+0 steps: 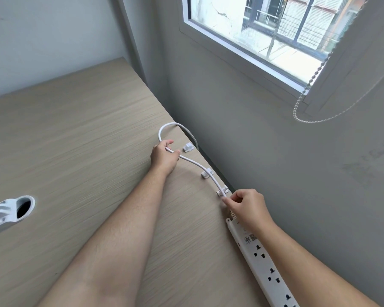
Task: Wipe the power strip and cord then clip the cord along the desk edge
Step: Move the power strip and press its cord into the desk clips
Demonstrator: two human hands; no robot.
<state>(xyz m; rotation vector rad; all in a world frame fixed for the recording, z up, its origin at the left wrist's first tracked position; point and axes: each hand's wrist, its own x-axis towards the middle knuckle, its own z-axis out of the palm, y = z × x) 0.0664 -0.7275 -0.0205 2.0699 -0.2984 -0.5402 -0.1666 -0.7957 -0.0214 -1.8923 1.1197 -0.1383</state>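
A white power strip (pixel 262 262) lies along the right edge of the wooden desk (pixel 75 140). Its white cord (pixel 197 166) runs from the strip through the nearest clip (pixel 221 191), arcs up across the desk, loops and drops behind the far edge. My right hand (pixel 245 206) pinches the cord just below that clip. My left hand (pixel 164 157) grips the cord farther along, near the loop. Two more white clips, a middle clip (pixel 206 174) and a far clip (pixel 188 148), sit along the edge with no cord in them.
A grey wall runs close along the desk's right edge, with a window (pixel 275 29) above and a bead chain (pixel 306 89) hanging from the blind. A round cable hole with a white cover (pixel 11 210) sits at the desk's left.
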